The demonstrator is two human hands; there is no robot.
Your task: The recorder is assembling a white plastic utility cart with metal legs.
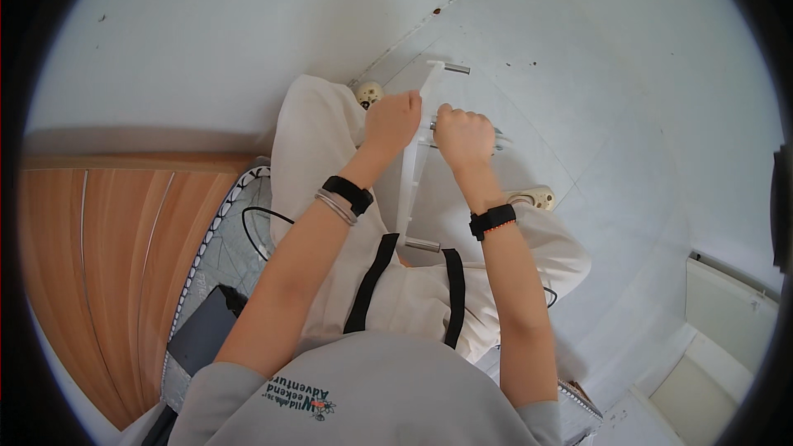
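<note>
A long, narrow white frame piece (408, 190) stands between my knees, running from my lap toward the floor ahead. My left hand (392, 122) is closed around its upper part, thumb side toward the far end. From the piece's right side, a short metal rod (457, 68) sticks out at the far end. Another metal rod (423, 244) juts out at the near end, by my lap. My right hand (466, 137) makes a fist just right of the piece, with metal rod ends (500, 142) showing on both sides of it. The fingers hide how these rods join the piece.
I sit with legs spread, my shoes (535, 196) on the pale grey floor (595, 157). Wooden drawer fronts (107, 264) stand at the left, near a dark flat object (205, 329) on a patterned cover. A white wall (198, 41) is ahead, and a black cable (248, 227) loops at my left.
</note>
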